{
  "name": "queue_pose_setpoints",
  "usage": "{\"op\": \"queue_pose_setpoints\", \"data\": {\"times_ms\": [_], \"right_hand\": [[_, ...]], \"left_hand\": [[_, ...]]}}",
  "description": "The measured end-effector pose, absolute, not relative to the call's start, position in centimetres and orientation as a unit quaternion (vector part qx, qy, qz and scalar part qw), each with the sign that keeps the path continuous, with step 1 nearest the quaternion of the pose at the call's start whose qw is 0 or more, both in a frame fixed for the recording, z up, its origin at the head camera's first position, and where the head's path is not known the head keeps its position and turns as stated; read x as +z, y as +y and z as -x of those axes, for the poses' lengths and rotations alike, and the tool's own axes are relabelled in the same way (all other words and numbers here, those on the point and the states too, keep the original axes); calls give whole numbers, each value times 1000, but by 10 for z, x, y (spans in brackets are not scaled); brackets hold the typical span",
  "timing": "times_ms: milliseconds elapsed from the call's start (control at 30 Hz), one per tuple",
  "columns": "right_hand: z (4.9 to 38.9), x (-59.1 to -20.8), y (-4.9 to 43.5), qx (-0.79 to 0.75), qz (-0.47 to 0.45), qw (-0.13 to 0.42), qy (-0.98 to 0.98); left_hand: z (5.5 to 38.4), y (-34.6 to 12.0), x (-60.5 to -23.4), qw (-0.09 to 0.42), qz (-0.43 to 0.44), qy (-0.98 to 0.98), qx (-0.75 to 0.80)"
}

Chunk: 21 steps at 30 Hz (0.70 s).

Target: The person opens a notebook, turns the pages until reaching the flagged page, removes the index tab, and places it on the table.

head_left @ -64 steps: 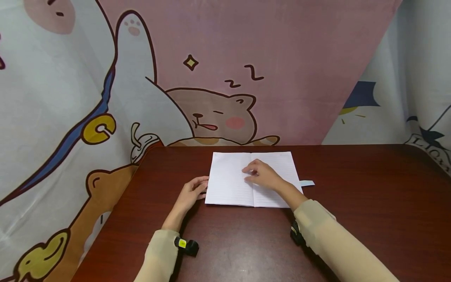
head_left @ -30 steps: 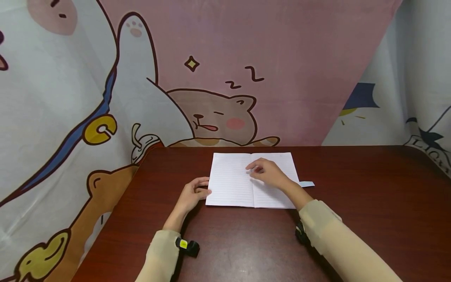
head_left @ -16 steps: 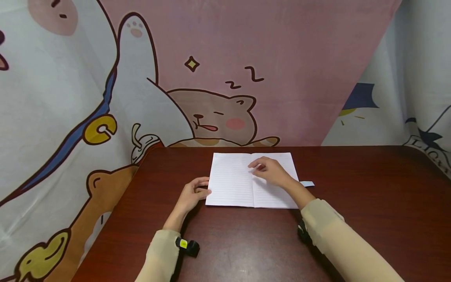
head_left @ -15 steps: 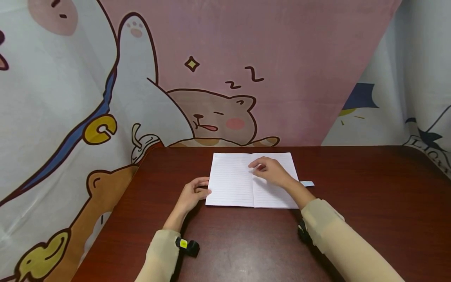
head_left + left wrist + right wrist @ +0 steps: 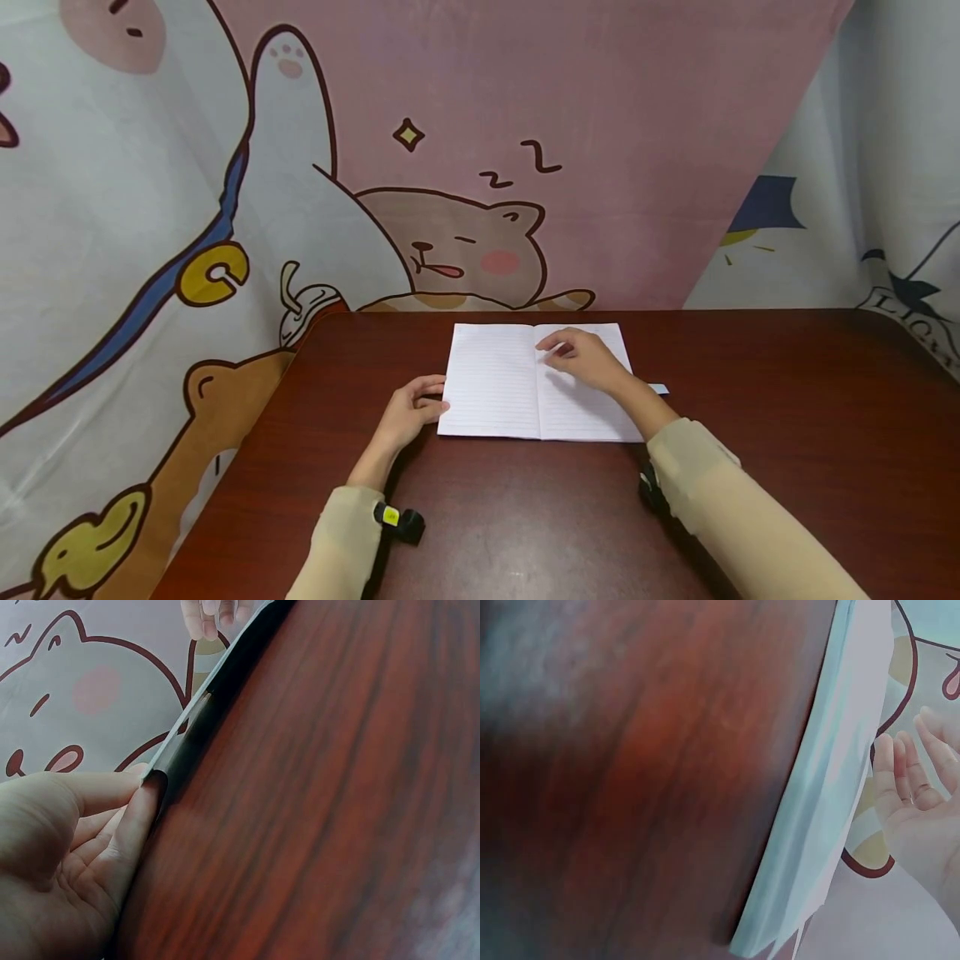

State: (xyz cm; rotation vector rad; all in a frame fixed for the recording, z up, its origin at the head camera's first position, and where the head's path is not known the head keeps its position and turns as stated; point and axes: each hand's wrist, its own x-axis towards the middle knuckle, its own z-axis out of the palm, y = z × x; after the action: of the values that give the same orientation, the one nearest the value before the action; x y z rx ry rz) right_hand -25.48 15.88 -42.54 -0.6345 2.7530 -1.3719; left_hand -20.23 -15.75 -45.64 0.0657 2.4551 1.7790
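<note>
An open notebook [image 5: 491,383] with lined white pages lies on the table. At its left edge, my left hand [image 5: 405,412] pinches the pages and dark cover between thumb and fingers; the left wrist view shows this grip up close on the notebook edge [image 5: 176,729]. Over the right page is my right hand [image 5: 588,358], its fingers bent and the thumb near the index tip. A pale, see-through glint shows among the fingers of the right hand [image 5: 217,615] in the left wrist view. Whether it is a thin clear thing in the fingers, I cannot tell.
A light blue strip [image 5: 658,389] sticks out past the notebook's right edge, partly behind the right forearm. The dark red wooden table [image 5: 787,400] runs back to a cloth printed with cartoon animals [image 5: 465,242]. A black wrist camera [image 5: 401,523] sits on the left sleeve.
My right hand has drifted a little to the right over the notebook, its forearm now covering more of the blue strip. The left thumb has come onto the page edge and stays there.
</note>
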Motion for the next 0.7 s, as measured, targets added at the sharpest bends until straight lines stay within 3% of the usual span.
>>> {"op": "queue_pose_setpoints", "data": {"times_ms": [700], "right_hand": [[252,-419,175,-445,185,-6,876]], "left_hand": [[201,-158,-455,56,-25,812,580]]}}
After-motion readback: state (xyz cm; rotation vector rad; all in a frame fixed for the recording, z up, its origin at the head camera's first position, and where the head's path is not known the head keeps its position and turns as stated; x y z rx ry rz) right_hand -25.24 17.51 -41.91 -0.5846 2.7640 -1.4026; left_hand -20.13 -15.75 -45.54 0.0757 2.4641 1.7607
